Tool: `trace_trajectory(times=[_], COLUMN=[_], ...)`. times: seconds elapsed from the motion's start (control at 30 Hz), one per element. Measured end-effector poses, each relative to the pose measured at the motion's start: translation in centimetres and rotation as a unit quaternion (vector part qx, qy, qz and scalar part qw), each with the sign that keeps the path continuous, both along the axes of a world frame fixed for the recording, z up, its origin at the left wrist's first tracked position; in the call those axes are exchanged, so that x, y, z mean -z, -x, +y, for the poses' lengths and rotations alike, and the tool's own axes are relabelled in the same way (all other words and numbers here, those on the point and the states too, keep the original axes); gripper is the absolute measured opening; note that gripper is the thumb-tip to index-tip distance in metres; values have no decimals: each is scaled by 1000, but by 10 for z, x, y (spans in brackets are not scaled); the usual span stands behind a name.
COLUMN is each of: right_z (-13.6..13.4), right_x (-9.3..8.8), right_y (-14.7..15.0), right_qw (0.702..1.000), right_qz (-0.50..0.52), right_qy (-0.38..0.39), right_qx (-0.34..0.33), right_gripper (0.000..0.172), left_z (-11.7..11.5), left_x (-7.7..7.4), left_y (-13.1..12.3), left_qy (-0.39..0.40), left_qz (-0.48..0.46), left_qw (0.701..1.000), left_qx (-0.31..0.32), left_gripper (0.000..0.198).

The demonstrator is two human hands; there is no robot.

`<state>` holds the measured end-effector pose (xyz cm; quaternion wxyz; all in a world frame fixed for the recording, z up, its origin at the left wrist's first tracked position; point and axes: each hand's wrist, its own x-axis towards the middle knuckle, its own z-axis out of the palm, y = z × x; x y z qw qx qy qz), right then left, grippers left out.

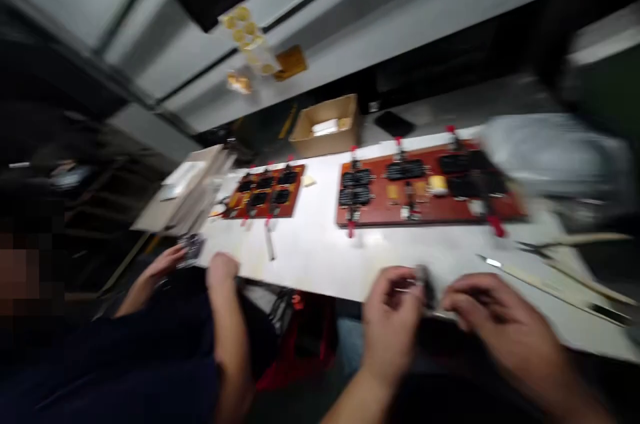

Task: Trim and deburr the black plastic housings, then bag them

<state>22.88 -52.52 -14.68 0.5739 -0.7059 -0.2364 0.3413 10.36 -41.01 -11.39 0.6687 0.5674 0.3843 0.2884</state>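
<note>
- White tabletop (pixel 320 244), running across the view beneath most of the things; the picture is blurred.
- A co-worker (pixel 125 371) in dark clothing at the left, one hand (pixel 165 264) touching or just beside a small shiny item (pixel 191 247) at the tabletop's edge, the other hand (pixel 223 271) nearer the middle.
- Clear plastic bag (pixel 555 151), bulging, beyond the right end of the long board.
- Long reddish board (pixel 370 216), lying in front of the person, bearing black ribbed parts (pixel 355 187), red-tipped clamps and a pale yellow roll (pixel 438 185).
- Stack of flat sheets (pixel 170 207) at the left end, behind the co-worker's hands.
- Shorter reddish board (pixel 295 201), left of the long one and apart from it, with similar black parts.
- Open cardboard box (pixel 327 137) behind the boards, pale items inside.
- The person's right hand (pixel 505 317), fingers curled, near the left; whether it grips anything I cannot tell.
- The person's left hand (pixel 387 317), pinching a small grey piece between thumb and fingers.
- Long-handled pliers (pixel 575 261), on the tabletop right of the hands.
- Slim pointed tool (pixel 530 281), lying between the pliers and the right hand.
- Small grey piece (pixel 425 285), at the left hand's fingertips, over the tabletop's near edge; blur hides its details.
</note>
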Motion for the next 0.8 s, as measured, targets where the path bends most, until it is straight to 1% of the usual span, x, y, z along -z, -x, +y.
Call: trace_trajectory(times=[0.03,0.07,0.1,0.13,0.17,0.2,0.23,0.3,0.33,0.37,0.4,0.47,0.53,0.6,0.63,0.67,0.73,0.77,0.8], right_z=[2,4,7,9,10,11,12,11,10,8,6,0,-6,-11,-14,-16,-20,-22,-26], right_x=[-1,2,6,12,16,20,21,18,16,13,10,7,6,7,8,9,12,15,18], right_y=[5,10,15,20,24,28,30,28,23,16,7,-11,-25,-33,-35,-37,-40,-41,-43], right_qw=[997,984,961,934,907,888,876,864,863,867,874,894,910,919,922,926,932,934,935], right_qz=[68,142,225,300,366,418,455,485,483,472,455,412,372,349,343,336,323,317,313], right_qy=[5,20,26,14,-6,-35,-71,-131,-148,-159,-167,-176,-184,-183,-178,-172,-161,-157,-155], right_qx=[-48,-104,-158,-196,-208,-189,-145,-37,1,23,32,25,17,14,18,23,38,50,68], right_gripper=[44,56,67,74,78,78,73,57,49,43,39,37,37,39,39,40,40,39,38], left_z=[4,8,12,14,14,13,10,2,-1,-4,-6,-7,-4,-1,0,-1,-4,-6,-8], left_x=[-2,-3,-2,-1,0,1,1,-2,-4,-7,-10,-14,-16,-14,-11,-8,-2,1,3], left_y=[-1,-2,-3,-4,-4,-3,-2,2,4,6,7,7,5,-1,-4,-9,-20,-27,-33], left_qy=[43,75,95,104,102,89,64,6,-14,-19,-6,62,143,202,217,221,205,187,164], left_qz=[-9,-32,-49,-58,-57,-50,-40,-27,-26,-28,-28,-26,-25,-19,-4,24,104,144,178], left_qw=[999,997,994,993,993,994,996,998,997,997,997,996,989,978,975,973,963,954,942], left_qx=[-13,-13,-5,5,16,28,38,61,71,76,78,61,39,39,49,68,140,185,231], left_gripper=[18,25,31,37,42,42,39,22,12,11,16,21,27,39,45,50,55,53,46])
